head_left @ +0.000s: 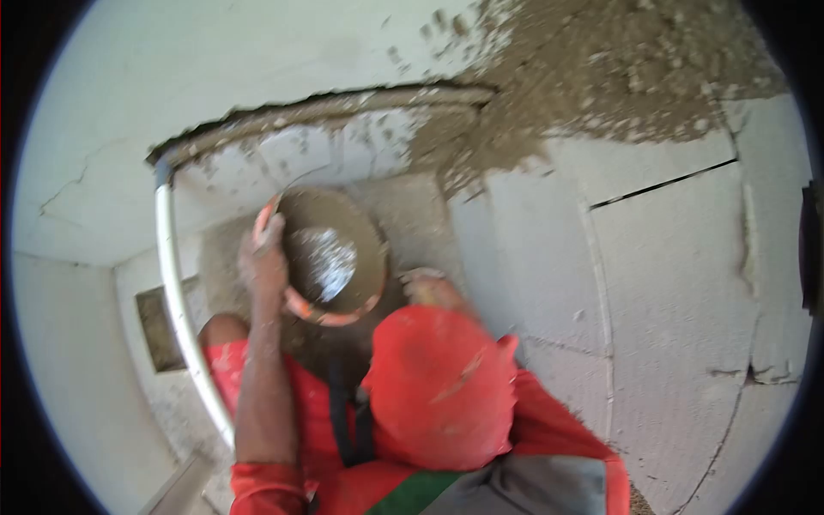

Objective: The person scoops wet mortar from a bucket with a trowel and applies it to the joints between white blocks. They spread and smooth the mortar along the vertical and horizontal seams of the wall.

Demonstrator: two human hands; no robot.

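Observation:
A round orange-rimmed bucket, coated inside with grey-brown mortar, is tilted so that its opening shows; wet, shiny material lies in it. My left hand grips the bucket's left rim. To the right of the bucket and apart from its rim is my right hand, smeared with mortar and blurred. A red cap hides part of that hand and its forearm, and whether the fingers are closed cannot be made out.
Wet mortar is spread over the upper right wall. A long groove runs left from it to a white pipe, which curves down at the left. Pale blocks with dark joints stand at the right. A rectangular recess lies behind the pipe.

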